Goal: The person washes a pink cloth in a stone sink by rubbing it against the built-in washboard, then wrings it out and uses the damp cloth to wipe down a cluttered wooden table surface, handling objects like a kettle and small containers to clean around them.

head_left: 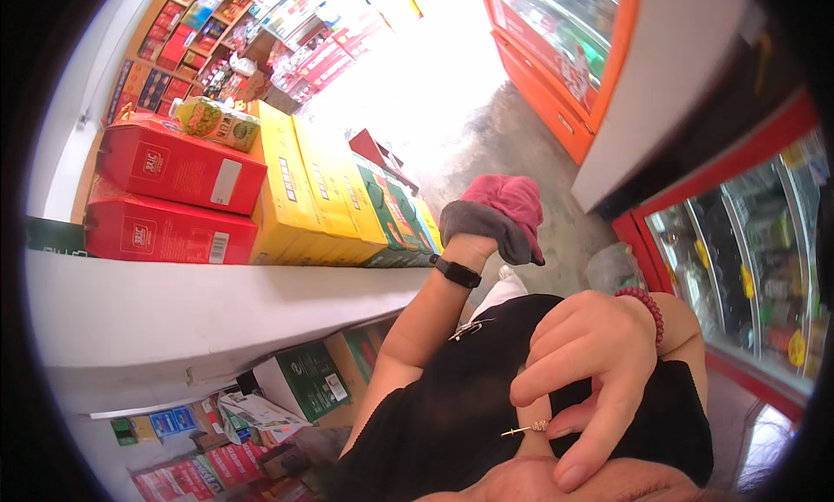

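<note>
My left hand [499, 217] is hidden inside a pink-red cloth with a grey lining [517, 198], which covers it like a mitt; a black watch sits on that wrist [459, 273]. The fingers cannot be made out. My right hand [591, 363] hangs over the chest of a black top [460, 398], its fingers bent and apart with nothing seen between them. A dark red bead bracelet [653, 315] circles the right wrist. Close by the right fingertips is a small gold cross pendant [526, 429] on the skin.
A white counter [217, 302] on the left bears red gift boxes [178, 167], yellow cartons [304, 198], green cartons [391, 211] and a bottle [213, 121]. Beneath it, boxes and packets [313, 376] fill a shelf. Glass-door fridges [738, 259] line the right, near an orange display case [556, 59].
</note>
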